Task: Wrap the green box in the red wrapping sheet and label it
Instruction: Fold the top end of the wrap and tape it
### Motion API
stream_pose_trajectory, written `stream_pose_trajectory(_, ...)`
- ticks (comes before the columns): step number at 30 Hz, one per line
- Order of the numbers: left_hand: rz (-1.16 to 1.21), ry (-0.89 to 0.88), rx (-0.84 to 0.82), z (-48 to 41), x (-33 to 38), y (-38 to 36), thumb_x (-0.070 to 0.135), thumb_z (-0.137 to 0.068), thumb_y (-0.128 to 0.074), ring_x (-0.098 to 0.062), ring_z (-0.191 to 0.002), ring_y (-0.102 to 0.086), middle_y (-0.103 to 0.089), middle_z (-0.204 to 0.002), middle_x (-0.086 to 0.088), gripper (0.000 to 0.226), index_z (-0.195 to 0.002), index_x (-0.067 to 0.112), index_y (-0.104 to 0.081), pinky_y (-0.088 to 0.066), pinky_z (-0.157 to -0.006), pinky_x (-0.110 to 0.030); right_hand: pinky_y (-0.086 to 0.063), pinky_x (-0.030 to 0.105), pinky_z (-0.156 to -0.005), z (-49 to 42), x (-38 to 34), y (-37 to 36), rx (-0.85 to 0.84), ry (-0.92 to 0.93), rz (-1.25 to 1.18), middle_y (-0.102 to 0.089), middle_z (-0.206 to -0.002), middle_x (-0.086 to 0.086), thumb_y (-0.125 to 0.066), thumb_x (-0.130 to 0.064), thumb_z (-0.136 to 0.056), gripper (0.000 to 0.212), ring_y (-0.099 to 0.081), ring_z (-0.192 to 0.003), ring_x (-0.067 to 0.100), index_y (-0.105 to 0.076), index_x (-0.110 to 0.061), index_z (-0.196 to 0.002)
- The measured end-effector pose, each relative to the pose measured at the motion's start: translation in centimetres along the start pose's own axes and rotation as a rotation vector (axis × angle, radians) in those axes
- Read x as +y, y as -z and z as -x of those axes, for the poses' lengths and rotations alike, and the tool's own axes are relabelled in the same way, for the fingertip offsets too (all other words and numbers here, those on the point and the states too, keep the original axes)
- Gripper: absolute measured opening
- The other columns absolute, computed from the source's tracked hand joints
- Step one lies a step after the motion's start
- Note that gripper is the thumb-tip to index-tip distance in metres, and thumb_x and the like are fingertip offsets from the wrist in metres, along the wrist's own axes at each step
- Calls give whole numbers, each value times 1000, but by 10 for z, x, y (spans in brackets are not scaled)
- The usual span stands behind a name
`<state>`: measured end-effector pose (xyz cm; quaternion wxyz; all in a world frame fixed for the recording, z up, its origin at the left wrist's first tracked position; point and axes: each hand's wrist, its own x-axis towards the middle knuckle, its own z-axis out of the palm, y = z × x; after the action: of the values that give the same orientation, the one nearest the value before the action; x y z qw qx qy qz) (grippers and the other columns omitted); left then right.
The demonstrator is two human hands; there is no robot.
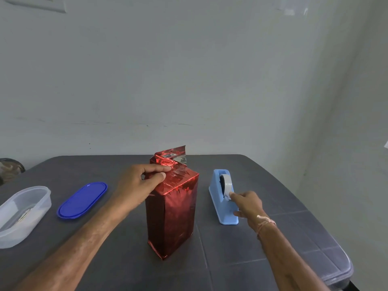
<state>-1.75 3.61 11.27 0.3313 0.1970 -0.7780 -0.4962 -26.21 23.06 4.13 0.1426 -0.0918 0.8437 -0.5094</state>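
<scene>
**Box upright, top flap loose**

Red-wrapped box (172, 211) stands mid-table (231, 259). Our left hand (138, 183) pinches the foil fold at its top left edge. Our right hand (246, 204), apart to the box's right, touches the tape end (229, 195) on the blue tape dispenser (218, 185); we cannot tell whether it grips.

The red wrapping sheet (172, 208) is glossy foil, crinkled near the top, its loose flap showing a silvery, mirror-like underside. The worktop (241, 248) is dark grey and matt. The tape dispenser (218, 198) is smooth pale-blue plastic. The oval lid (82, 200) is shiny blue plastic, the container (23, 215) translucent, frosted plastic.
</scene>
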Motion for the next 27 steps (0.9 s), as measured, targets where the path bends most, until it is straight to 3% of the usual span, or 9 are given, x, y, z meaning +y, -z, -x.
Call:
stream_pose_trajectory(3,14,7,1,0,-2,1,24,-95,-71,-5,-88,-74,-78,-103,9,20,-105,38,-80,-57,-70,-19,-64,41,-69,-1,-8,3,-42,-53,-55,-62,-113,16,-73,-19,-92,18,-66,-96,32,-62,-5,-87)
stream_pose_trajectory(8,21,2,0,0,-1,-1,22,-95,-71,-1,-87,-72,-76,-105,10,20,-108,35,-80,-55,-63,-16,-61,56,-70,5,-19,6,-96,-130,-168,-54,-110,19,-72,-7,-90,18,-62,-105,45,-57,1,-94)
stream_pose_trajectory(11,13,-3,-1,1,-2,0,24,-95,-70,2,-89,-71,-76,-105,13,20,-107,37,-80,-56,-71,-18,-61,54,-66,8,-18,4,-91,-150,-289,-54,-109,17,-71,-10,-92,21,-59,-105,41,-58,3,-102)
stream_pose_trajectory(14,4,0,-6,2,-2,1,26,-95,-70,5,-89,-70,-74,-107,16,20,-108,38,-79,-57,-75,-20,-60,54,-74,12,-14,2,-88,-141,-416,-56,-98,12,-69,-13,-93,17,-60,-107,39,-61,0,-99)
stream_pose_trajectory(17,-7,-7,-1,2,-3,2,26,-95,-71,6,-89,-69,-74,-107,17,20,-107,39,-79,-57,-75,-19,-60,50,-74,15,-8,0,-72,-134,-493,-60,-105,15,-70,-14,-91,27,-62,-109,38,-65,3,-110)
stream_pose_trajectory(19,-8,-7,-1,2,-3,2,26,-95,-70,6,-89,-69,-73,-107,16,20,-108,39,-79,-56,-72,-17,-60,49,-73,17,-6,-2,-40,-121,-519,-60,-109,16,-72,-14,-89,22,-62,-107,37,-67,1,-105)
stream_pose_trajectory(21,0,-1,-8,2,-3,1,26,-96,-70,6,-89,-69,-73,-109,15,20,-109,38,-79,-56,-70,-16,-60,51,-79,17,-3,-3,20,-99,-495,-62,-100,11,-74,-16,-89,12,-62,-100,32,-68,-6,-91)
stream_pose_trajectory(23,12,0,-10,2,-3,2,25,-96,-70,4,-90,-70,-73,-110,13,20,-109,38,-79,-56,-70,-16,-58,48,-83,16,-2,-5,106,-52,-408,-65,-92,8,-75,-21,-90,15,-60,-88,26,-68,-11,-81)
stream_pose_trajectory(27,7,-7,-1,1,-3,1,25,-96,-70,8,-89,-67,-72,-110,14,20,-109,37,-79,-53,-65,-12,-50,33,-60,18,0,-2,127,17,-333,-70,-87,11,-73,-22,-92,15,-60,-73,20,-72,-12,-81)
